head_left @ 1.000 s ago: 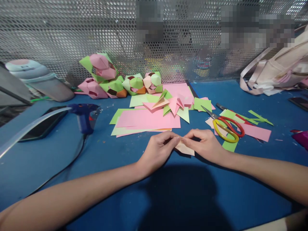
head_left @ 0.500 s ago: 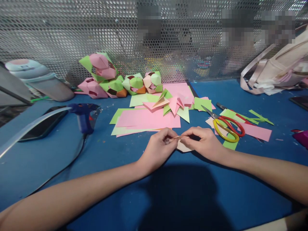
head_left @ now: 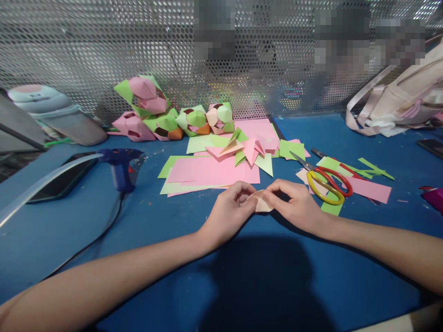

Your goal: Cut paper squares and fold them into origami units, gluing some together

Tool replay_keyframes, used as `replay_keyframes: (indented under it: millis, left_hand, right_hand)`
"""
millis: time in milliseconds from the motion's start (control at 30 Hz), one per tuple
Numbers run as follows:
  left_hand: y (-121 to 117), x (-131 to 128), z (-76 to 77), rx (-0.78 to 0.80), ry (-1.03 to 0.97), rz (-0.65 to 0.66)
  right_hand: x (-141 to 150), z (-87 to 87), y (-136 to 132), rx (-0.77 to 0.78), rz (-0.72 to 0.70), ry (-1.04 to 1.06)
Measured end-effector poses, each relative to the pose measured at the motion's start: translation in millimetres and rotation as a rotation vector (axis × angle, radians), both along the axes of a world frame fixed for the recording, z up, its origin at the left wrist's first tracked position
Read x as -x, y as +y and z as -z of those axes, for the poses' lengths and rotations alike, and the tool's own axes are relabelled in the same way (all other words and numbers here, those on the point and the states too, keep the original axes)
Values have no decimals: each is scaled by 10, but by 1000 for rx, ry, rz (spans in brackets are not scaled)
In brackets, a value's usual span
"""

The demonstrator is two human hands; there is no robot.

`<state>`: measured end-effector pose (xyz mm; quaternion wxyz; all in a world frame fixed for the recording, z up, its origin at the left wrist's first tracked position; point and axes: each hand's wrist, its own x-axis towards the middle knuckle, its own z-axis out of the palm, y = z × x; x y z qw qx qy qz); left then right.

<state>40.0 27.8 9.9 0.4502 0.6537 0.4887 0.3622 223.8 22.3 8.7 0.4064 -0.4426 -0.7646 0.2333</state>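
Between my two hands is a small piece of pale peach paper (head_left: pixel 263 205), folded, its edges partly hidden by my fingers. My left hand (head_left: pixel 232 205) pinches its left side between thumb and fingers. On the right side, my right hand (head_left: pixel 294 203) grips it the same way, thumb on the near face. Just beyond lie stacked pink paper sheets (head_left: pixel 211 170) with green ones beneath. Folded pink and green paper pieces (head_left: pixel 251 150) rest on top of the stack. Scissors (head_left: pixel 327 186) with red and yellow handles lie to the right of my right hand.
Several folded paper balls (head_left: pixel 166 124) line the perforated metal screen (head_left: pixel 249 87). A blue glue gun (head_left: pixel 121 168) with its cord and a phone (head_left: pixel 65 177) are at left, near a tumbler (head_left: pixel 69 122). Green strips (head_left: pixel 375 169) and a pale bag (head_left: pixel 401 99) are at right.
The peach paper has tilted between my fingers, so more of its face shows above my thumbs and less below. Both hands have shifted only slightly.
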Motion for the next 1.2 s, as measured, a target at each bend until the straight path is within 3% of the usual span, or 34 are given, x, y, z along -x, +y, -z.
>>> replay_keyframes:
  millis: [200,833,1200]
  left_hand:
    - [-9,7,17,-4,24,-4]
    - [-31,-28,-17,14,17,15]
    - [-47,-27,-13,24,-69,83]
  right_hand:
    - [26,18,-54,-69,-83,4]
    - [47,51,-44,-108,-45,29]
    - [29,89,-25,-295,-154,82]
